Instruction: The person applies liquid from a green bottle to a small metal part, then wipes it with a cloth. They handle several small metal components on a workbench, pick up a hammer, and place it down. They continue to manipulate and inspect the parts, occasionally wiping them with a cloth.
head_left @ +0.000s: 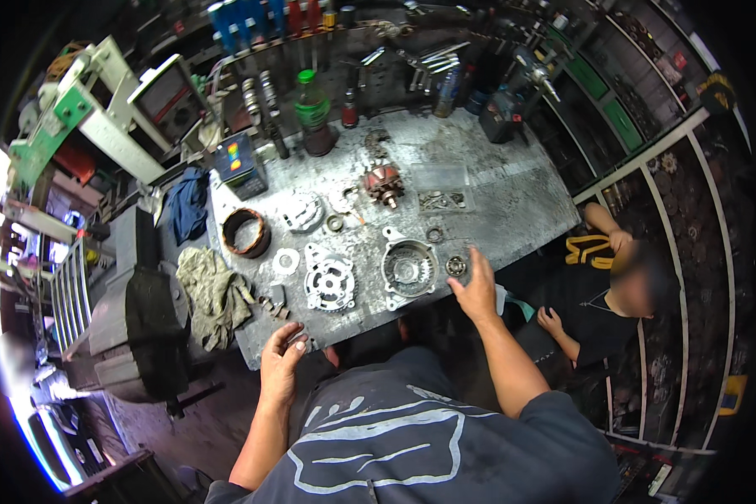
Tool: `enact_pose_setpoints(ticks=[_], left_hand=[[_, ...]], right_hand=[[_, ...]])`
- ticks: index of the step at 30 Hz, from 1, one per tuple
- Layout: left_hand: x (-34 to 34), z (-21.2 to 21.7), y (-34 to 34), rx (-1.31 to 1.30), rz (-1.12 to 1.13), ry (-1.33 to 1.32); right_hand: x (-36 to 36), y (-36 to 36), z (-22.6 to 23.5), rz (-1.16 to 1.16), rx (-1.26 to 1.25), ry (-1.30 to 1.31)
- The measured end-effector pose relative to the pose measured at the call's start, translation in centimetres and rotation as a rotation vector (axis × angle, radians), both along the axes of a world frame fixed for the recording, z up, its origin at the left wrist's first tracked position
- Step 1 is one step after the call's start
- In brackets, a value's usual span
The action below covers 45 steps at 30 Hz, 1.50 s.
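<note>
Disassembled alternator parts lie across a grey metal workbench [521, 189]. My right hand [477, 290] is open at the front edge, fingers stretched beside a small ball bearing [455, 266]. To its left sits a round aluminium housing [410, 269], its hollow side up. My left hand [281, 361] rests at the bench's front left edge, fingers loosely curled and apart from the thumb, nothing visible in them. Near it are a small metal part [275, 303] and a slotted end cover [329, 283]. A copper-wound stator ring [246, 233] and a reddish rotor [383, 185] lie farther back.
A clear parts tray [443, 200] holds small pieces. Along the back stand a green bottle [312, 109], a boxed carton [240, 164] and a dark container [502, 116]. Rags [212, 290] lie at left. Another person [601, 294] sits close on the right, beside shelving [685, 252].
</note>
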<state>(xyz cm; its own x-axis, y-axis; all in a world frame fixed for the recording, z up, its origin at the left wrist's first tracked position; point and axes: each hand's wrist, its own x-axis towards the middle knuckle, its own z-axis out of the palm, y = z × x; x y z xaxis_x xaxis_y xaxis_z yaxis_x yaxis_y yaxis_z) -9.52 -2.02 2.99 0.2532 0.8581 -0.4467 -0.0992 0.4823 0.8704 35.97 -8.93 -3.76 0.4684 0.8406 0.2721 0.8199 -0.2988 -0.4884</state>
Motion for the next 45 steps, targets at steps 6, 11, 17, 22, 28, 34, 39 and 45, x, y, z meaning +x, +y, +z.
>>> enact_pose_setpoints(ticks=[6,11,17,22,28,34,39,45], left_hand=[[-8.8,-2.9,-7.6,-0.057,0.408,0.089],[-13.4,-11.2,-21.0,-0.144,0.820,0.485],[-15.2,-20.0,-46.9,-0.675,0.397,0.922],[-13.5,-23.9,-64.0,-1.120,0.509,0.894],[-13.2,-26.3,-68.7,-0.981,0.691,0.687],[-16.2,-27.4,-69.6,-0.885,1.021,0.483],[-19.6,-26.7,-72.7,-1.033,1.330,0.382],[-19.9,-27.4,-73.8,-1.171,1.191,0.410]], right_hand=[[-3.0,-8.6,-1.1,0.261,-0.213,0.077],[-4.4,-11.1,-5.7,0.683,-0.562,0.116],[-10.3,-6.3,-7.8,0.977,-0.783,0.062],[-20.8,-2.1,-7.6,1.160,-0.787,-0.052],[-35.9,0.6,-10.8,1.420,-0.840,-0.338],[-57.7,-0.8,-13.0,1.698,-0.846,-0.423],[-77.7,-4.3,-14.9,1.935,-0.756,-0.427],[-99.4,-9.8,-16.2,2.123,-0.860,-0.297]])
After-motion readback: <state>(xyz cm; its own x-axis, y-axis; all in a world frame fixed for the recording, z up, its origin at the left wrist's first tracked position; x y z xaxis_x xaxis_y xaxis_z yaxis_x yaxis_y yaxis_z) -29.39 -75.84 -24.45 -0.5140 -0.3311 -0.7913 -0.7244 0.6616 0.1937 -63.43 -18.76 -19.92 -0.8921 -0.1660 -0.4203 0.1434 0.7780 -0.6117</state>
